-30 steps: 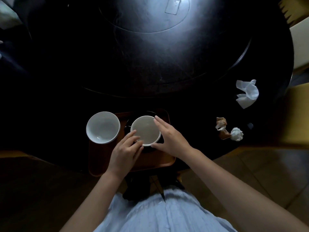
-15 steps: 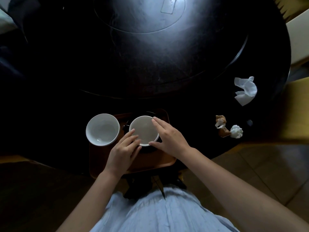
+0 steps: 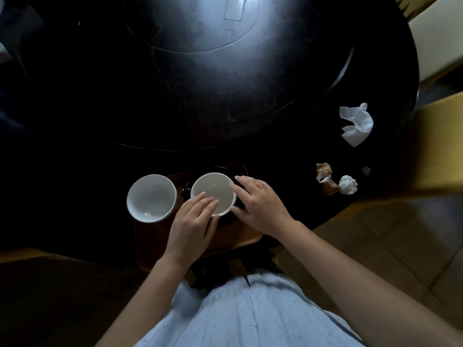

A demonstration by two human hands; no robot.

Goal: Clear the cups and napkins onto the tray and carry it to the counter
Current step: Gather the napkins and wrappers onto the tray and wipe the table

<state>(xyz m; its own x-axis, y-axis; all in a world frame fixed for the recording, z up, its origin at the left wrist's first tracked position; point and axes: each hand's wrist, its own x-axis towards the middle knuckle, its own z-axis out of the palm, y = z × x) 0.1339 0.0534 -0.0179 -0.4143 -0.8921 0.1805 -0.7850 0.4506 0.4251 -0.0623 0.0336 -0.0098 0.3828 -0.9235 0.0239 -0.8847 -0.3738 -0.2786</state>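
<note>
A brown tray (image 3: 240, 242) lies at the near edge of the dark round table (image 3: 200, 83). Two white cups stand on it: the left cup (image 3: 151, 197) is untouched, and the right cup (image 3: 213, 192) sits on a dark saucer. My left hand (image 3: 193, 222) rests its fingers on the right cup's near rim. My right hand (image 3: 258, 206) holds that cup's right side with thumb and fingers. A crumpled white napkin (image 3: 355, 123) lies at the table's right. Nearer lie a brown-and-white paper wad (image 3: 325, 177) and a small white wad (image 3: 347, 184).
A raised round centre disc (image 3: 195, 23) fills the table's far middle, with a flat card (image 3: 235, 8) on it. Yellowish seats (image 3: 441, 144) stand at the right. A tiled floor (image 3: 400, 246) shows lower right. My pale blue clothing (image 3: 250, 314) fills the bottom.
Both hands stay on the right cup; my left fingers have slid slightly further onto its rim. The view has shifted a little, and the cups have barely moved.
</note>
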